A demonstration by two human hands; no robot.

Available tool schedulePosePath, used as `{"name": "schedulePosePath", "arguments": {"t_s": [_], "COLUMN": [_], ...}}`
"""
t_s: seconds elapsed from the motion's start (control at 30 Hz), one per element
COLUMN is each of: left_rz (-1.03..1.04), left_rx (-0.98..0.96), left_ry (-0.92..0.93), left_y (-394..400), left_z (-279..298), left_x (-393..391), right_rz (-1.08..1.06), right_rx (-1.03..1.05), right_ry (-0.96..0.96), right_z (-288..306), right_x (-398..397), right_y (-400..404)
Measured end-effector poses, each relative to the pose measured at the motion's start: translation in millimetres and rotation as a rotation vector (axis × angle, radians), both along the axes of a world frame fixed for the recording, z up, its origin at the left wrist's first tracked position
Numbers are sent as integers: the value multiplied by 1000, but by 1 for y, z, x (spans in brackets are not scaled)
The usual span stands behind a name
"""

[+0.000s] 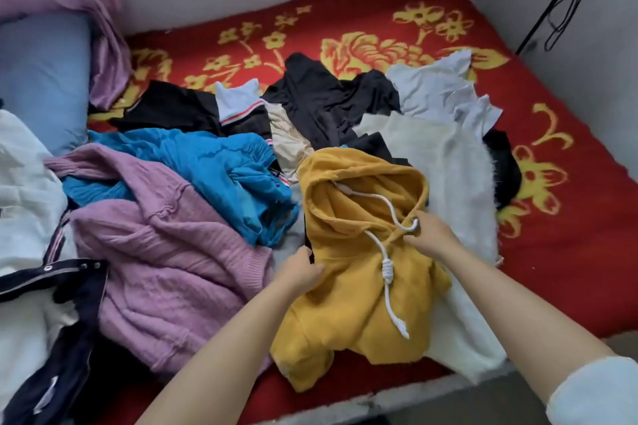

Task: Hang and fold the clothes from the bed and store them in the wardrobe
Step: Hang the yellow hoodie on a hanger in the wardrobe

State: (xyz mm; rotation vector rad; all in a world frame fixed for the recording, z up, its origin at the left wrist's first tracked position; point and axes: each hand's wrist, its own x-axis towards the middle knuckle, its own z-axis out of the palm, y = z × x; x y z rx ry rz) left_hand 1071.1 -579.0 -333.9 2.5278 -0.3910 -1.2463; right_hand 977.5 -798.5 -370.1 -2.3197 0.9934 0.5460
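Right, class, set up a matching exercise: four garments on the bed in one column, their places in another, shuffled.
Garments:
1. yellow hoodie
2. purple knit sweater
3. blue top
4. fluffy white sweater

Places:
A. between the purple knit and the black clothes
B. gripped by both hands
C. right of the hoodie
D. left of the hoodie, nearest the camera

Pairs: 1-B, 2-D, 3-A, 4-C

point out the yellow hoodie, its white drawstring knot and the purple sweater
yellow hoodie (348, 314), head view, on its front body below the hood
white drawstring knot (387, 271), head view, on the coiled knot itself
purple sweater (165, 272), head view, on the middle of its knitted body
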Motion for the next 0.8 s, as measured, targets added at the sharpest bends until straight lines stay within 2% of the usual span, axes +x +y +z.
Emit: {"name": "schedulePosePath", "arguments": {"t_s": [0.1,0.17,0.27,0.33,0.4,0.47,0.5,0.57,0.67,0.73,0.8], "left_rz": [-73,-94,-82,-75,-61,-40,-49,-146,-386,-541,-617], "left_rx": [10,2,-20,-44,-69,-104,-118,-139,-169,-141,-54], "left_ry": [-43,-32,-16,-11,-27,-49,-67,-120,-220,-259,-218], "left_y": [-5,-11,-14,-13,-11,-14,-19,-32,-57,-73,-82], "left_z": [-18,-34,-47,-51,-54,-55,-53,-53,-54,-62,-72], "left_x": [4,6,9,13,19,26,28,31,32,31,32], "right_rz": [105,51,-108,-9,284,612,714,788,682,507,391], "right_rx": [55,180,413,530,515,428,372,321,263,162,-11], "right_ry": [-17,-42,-283,-333,-142,209,351,478,361,182,-77], "right_z": [-26,-39,-30,-12,-1,-1,-6,-13,-16,-16,-24], "right_x": [18,30,23,0,-31,-67,-84,-106,-102,-79,-49], "right_y": [9,13,19,17,16,21,23,29,29,22,12]}}
